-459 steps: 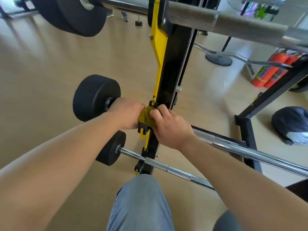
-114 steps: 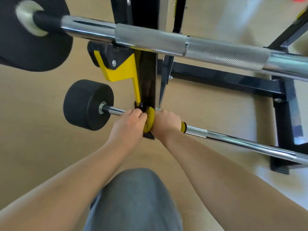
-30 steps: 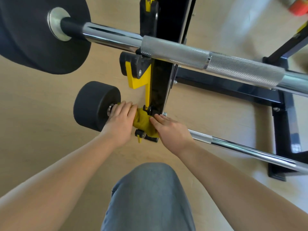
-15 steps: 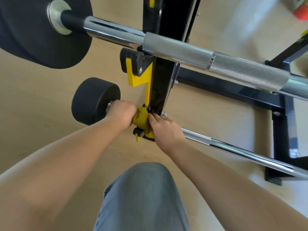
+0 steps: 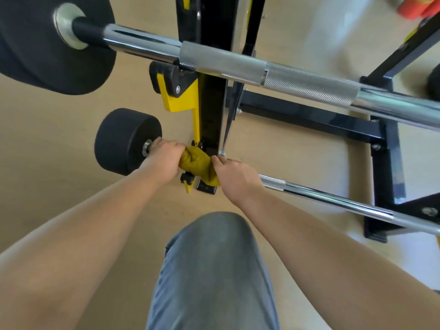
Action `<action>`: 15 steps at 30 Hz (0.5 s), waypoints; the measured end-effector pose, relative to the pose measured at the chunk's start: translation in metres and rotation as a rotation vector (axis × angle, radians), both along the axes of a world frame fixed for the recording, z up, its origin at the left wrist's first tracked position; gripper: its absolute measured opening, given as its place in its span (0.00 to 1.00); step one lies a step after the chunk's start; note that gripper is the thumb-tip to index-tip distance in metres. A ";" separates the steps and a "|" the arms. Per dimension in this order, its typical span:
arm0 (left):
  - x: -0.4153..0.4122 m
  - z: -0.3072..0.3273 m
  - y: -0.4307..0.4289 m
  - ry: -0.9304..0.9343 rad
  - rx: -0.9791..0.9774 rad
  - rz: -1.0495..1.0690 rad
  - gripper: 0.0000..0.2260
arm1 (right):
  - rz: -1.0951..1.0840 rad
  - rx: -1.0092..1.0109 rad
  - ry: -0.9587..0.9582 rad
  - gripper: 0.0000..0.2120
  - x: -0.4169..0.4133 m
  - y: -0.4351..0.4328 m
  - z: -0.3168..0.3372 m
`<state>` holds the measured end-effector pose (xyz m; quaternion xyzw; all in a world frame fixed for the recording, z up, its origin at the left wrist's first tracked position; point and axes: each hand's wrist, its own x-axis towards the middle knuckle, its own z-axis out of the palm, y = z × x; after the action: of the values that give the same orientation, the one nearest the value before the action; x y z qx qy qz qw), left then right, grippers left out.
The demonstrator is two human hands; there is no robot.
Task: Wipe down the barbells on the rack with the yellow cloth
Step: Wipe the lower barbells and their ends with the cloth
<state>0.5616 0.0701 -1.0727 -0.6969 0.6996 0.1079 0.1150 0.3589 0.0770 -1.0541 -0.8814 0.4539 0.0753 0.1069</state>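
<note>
The yellow cloth point(image 5: 197, 163) is wrapped round the lower barbell point(image 5: 333, 201) right at the rack's black upright point(image 5: 212, 120). My left hand point(image 5: 164, 160) grips the cloth's left end on the bar, beside the small black end weight point(image 5: 123, 141). My right hand point(image 5: 235, 177) holds the cloth's right end, its fingers curled over the bar. The bar under the cloth and hands is hidden. A thicker upper barbell point(image 5: 262, 67) with a big black plate point(image 5: 47, 41) lies across the rack above.
A yellow and black bar hook point(image 5: 176, 91) sticks out of the upright. The rack's black base frame point(image 5: 309, 120) lies on the wooden floor to the right. My grey-trousered knee point(image 5: 214, 270) fills the bottom centre. Red cylinders point(image 5: 414, 8) show at top right.
Since a second ago the cloth has bunched tighter between my hands at the upright. My left hand shifted slightly right along the bar; my right hand stayed by the upright.
</note>
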 end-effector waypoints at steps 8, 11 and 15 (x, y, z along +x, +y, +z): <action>-0.050 0.055 0.012 0.124 -0.011 -0.107 0.04 | -0.099 0.048 0.071 0.13 -0.068 0.001 0.007; -0.088 0.047 0.020 0.179 -0.050 -0.224 0.03 | -0.132 0.060 0.101 0.10 -0.100 0.003 0.011; -0.125 0.022 0.018 0.173 0.009 -0.262 0.09 | -0.161 0.044 0.175 0.09 -0.140 0.007 0.014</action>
<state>0.4368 0.0883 -1.0503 -0.5872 0.7913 0.1549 0.0705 0.2186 0.0842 -1.0401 -0.8297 0.5289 0.1530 0.0918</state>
